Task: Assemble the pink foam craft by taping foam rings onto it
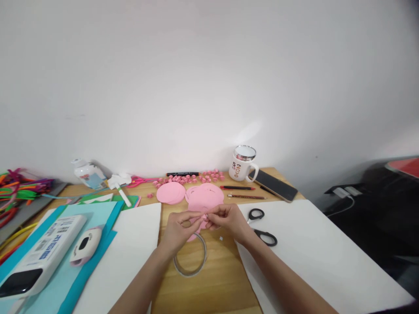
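My left hand (pixel 176 229) and my right hand (pixel 227 220) meet over the middle of the table, fingertips pinched together on a small piece of pink paper (pixel 204 216). The fingers hide much of its shape. Just beyond and partly under the hands lie overlapping pink paper discs (pixel 206 194), with a neat stack of pink circles (pixel 170 192) to their left. Many small curled pink paper pieces (pixel 183 179) are heaped behind. A roll of tape (pixel 190 274) lies flat below my left hand, and a tiny pale scrap (pixel 221 238) sits below my right.
Black-handled scissors (pixel 266 237) rest on white sheets at right. A mug (pixel 242 163), a phone (pixel 275 185) and pencils (pixel 247 196) stand or lie behind. At left are a long white device (pixel 46 253), a correction-tape-like dispenser (pixel 85 246), a bottle (pixel 87 173) and coloured pipe cleaners (pixel 22 187).
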A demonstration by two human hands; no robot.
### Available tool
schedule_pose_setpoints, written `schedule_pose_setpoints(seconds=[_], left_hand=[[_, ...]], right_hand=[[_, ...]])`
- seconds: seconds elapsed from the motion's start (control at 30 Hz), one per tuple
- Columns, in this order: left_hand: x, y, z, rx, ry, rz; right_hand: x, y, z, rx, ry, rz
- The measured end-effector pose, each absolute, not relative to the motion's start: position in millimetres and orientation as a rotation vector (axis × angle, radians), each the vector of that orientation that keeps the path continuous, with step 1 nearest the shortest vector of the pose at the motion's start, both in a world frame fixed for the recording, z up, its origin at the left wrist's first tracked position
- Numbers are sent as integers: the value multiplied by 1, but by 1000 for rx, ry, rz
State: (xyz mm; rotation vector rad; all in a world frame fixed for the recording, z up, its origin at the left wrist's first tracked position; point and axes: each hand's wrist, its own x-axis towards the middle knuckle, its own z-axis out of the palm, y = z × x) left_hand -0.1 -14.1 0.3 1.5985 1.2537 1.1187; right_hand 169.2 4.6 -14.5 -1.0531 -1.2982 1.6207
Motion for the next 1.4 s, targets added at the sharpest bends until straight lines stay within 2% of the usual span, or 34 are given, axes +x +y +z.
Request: schedule_pose_setpoints(seconds=[0.4,0.53,0.67,0.73,0.83,1.03,1.4], left_hand=[[-2,-7,-2,1219,1259,1224],[-7,-2,-4,941,1071,1342],[-8,0,-5,818,947,1293],[-8,0,-7,807,932,1244],[-7,-1,-8,805,934,1178],[-3,-3,-4,817,905,1130],[-3,-5,-4,812,864,1113]], right_hand=[[170,8,-17,-1086,-1274,1510],[171,1,-9,-987,-1547,1591],[168,-4,-13,-866,-1642,1651],[166,-3,-17,-878,-1582,1554],[164,0,-19,-939,-1540,1236],[164,0,-17,-880,-1720,787],[164,-1,-23,-888,-1928,431]])
